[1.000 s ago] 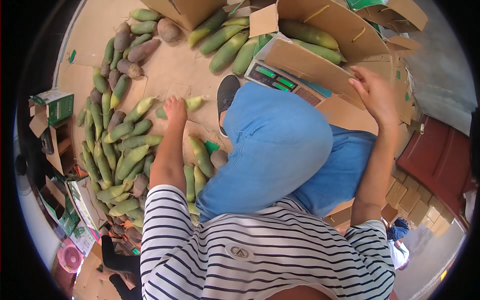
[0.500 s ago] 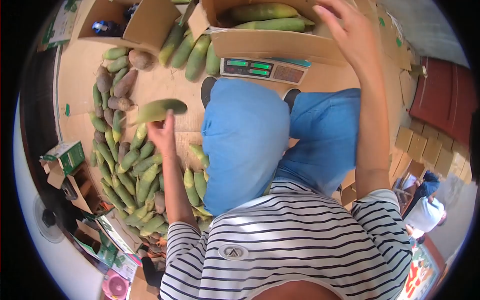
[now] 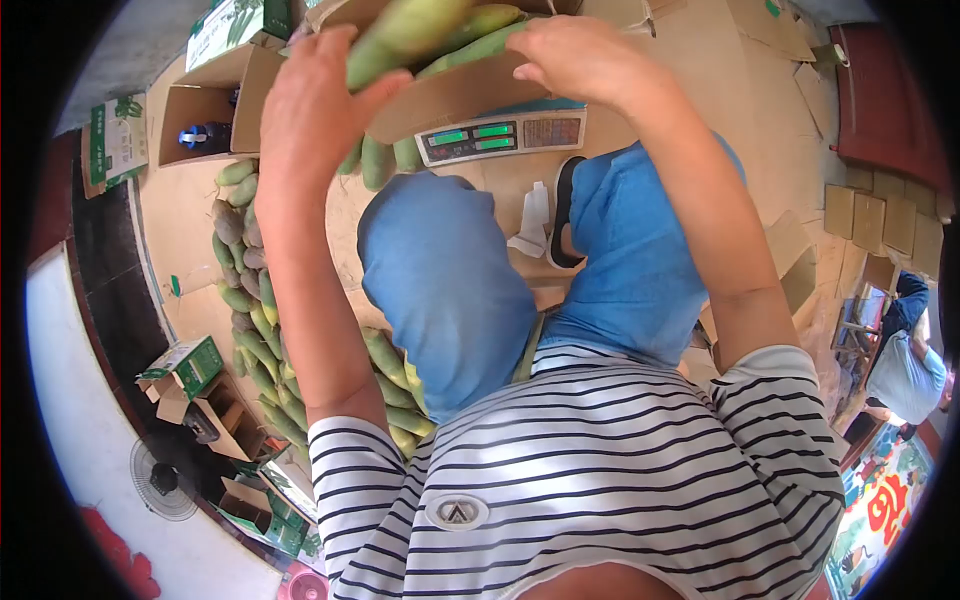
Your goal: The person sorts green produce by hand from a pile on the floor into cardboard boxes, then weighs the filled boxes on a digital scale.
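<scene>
A long green radish, blurred by motion, is tilted over the open cardboard box. My left hand is around its lower end, thumb on one side and fingers on the other. More green radishes lie inside the box. My right hand is at the box's front wall, fingers over the rim and thumb on the outer side. Beneath the box is a scale with lit green displays.
Piled green radishes and darker, brownish ones lie on the floor at left. A smaller open box with a blue-capped bottle stands at upper left. A fan is at lower left. Another person is at far right.
My left hand has carried the radish from beside the floor pile up to the box. My right hand has come down and left onto the box's front rim. The view has shifted.
</scene>
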A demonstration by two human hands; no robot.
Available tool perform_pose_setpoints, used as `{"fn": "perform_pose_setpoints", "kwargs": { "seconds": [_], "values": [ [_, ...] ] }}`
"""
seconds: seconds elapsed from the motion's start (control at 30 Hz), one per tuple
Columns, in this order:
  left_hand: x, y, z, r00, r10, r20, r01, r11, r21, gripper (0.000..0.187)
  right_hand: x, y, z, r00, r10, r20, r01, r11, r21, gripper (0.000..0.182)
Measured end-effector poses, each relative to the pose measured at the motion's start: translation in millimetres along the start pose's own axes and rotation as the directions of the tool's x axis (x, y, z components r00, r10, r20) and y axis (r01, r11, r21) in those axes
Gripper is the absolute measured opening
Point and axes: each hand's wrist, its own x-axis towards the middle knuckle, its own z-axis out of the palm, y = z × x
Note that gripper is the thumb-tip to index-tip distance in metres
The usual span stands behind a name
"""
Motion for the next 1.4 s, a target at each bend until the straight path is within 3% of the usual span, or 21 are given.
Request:
{"fn": "perform_pose_setpoints", "kwargs": {
  "seconds": [0.07, 0.17, 0.27, 0.4, 0.47, 0.53, 0.57, 0.6, 0.63, 0.67, 0.7, 0.77, 0.87, 1.07, 1.17, 1.2, 1.27, 1.3, 1.4],
  "values": [
    [-1, 17, -15, 0.996, 0.013, 0.084, -0.014, 1.000, 0.016, 0.044, -1, 0, -3, 1.000, 0.017, 0.021, -0.017, 1.000, 0.002, 0.020],
    [14, 49, -55, 0.997, 0.032, 0.065, -0.028, 0.997, -0.067, 0.045, -3, 0, -9, 0.998, 0.017, 0.065, -0.019, 1.000, 0.016, 0.022],
    [33, 83, -80, 0.991, 0.132, -0.021, -0.132, 0.991, 0.002, 0.043, -3, 1, -11, 0.993, 0.031, 0.110, -0.032, 0.999, 0.002, 0.025],
    [40, 116, -82, 0.997, 0.056, 0.047, -0.063, 0.984, 0.169, 0.036, -3, 11, -4, 0.985, -0.029, -0.168, 0.042, 0.996, 0.080, 0.026],
    [44, 85, -26, 0.996, 0.085, -0.021, -0.083, 0.992, 0.091, 0.040, -6, 13, -10, 0.966, -0.041, -0.257, 0.063, 0.995, 0.078, 0.025],
    [31, 54, 14, 0.985, 0.034, 0.170, -0.057, 0.990, 0.129, 0.040, -15, 6, -26, 0.977, -0.056, -0.205, 0.077, 0.992, 0.097, 0.026],
    [27, 42, 23, 0.952, 0.039, 0.304, -0.089, 0.984, 0.152, 0.041, -18, 3, -28, 0.983, -0.065, -0.174, 0.085, 0.991, 0.107, 0.027],
    [22, 34, 24, 0.898, 0.035, 0.438, -0.123, 0.977, 0.174, 0.042, -19, 3, -23, 0.952, -0.162, -0.260, 0.201, 0.971, 0.130, 0.026],
    [17, 28, 24, 0.826, 0.027, 0.563, -0.163, 0.967, 0.193, 0.043, -18, 1, -19, 0.966, -0.161, -0.201, 0.186, 0.976, 0.113, 0.026],
    [16, 27, 27, 0.814, -0.002, 0.581, -0.144, 0.968, 0.205, 0.044, -15, 1, -20, 0.977, -0.156, -0.146, 0.169, 0.982, 0.087, 0.026],
    [16, 27, 28, 0.836, 0.037, 0.548, -0.161, 0.971, 0.179, 0.044, -14, 0, -22, 0.985, -0.147, -0.090, 0.153, 0.987, 0.056, 0.026],
    [15, 28, 30, 0.873, 0.112, 0.475, -0.193, 0.973, 0.125, 0.044, -13, 0, -22, 0.985, -0.123, -0.123, 0.132, 0.988, 0.076, 0.025],
    [16, 37, 32, 0.827, 0.037, 0.562, -0.137, 0.981, 0.137, 0.044, -10, 3, -19, 0.963, -0.124, -0.238, 0.150, 0.984, 0.093, 0.024],
    [12, 24, 62, 0.801, 0.191, 0.567, -0.287, 0.954, 0.084, 0.042, -12, 5, -23, 0.937, -0.125, -0.328, 0.169, 0.979, 0.110, 0.023],
    [12, 19, 73, 0.802, 0.244, 0.545, -0.315, 0.948, 0.039, 0.042, -11, 3, -25, 0.931, -0.130, -0.342, 0.173, 0.980, 0.097, 0.022],
    [10, 23, 72, 0.772, 0.205, 0.602, -0.291, 0.956, 0.047, 0.043, -10, 2, -26, 0.928, -0.132, -0.348, 0.173, 0.981, 0.091, 0.022],
    [16, 33, 71, 0.714, 0.134, 0.687, -0.248, 0.966, 0.069, 0.044, -5, 1, -27, 0.871, -0.131, -0.473, 0.223, 0.964, 0.144, 0.022],
    [14, 28, 83, 0.709, 0.168, 0.685, -0.279, 0.959, 0.055, 0.046, -1, 2, -31, 0.833, -0.132, -0.538, 0.250, 0.956, 0.153, 0.022],
    [7, 30, 94, 0.775, 0.217, 0.594, -0.302, 0.952, 0.046, 0.043, 14, 5, -54, 0.779, -0.023, -0.626, 0.192, 0.960, 0.204, 0.020]
  ]
}}
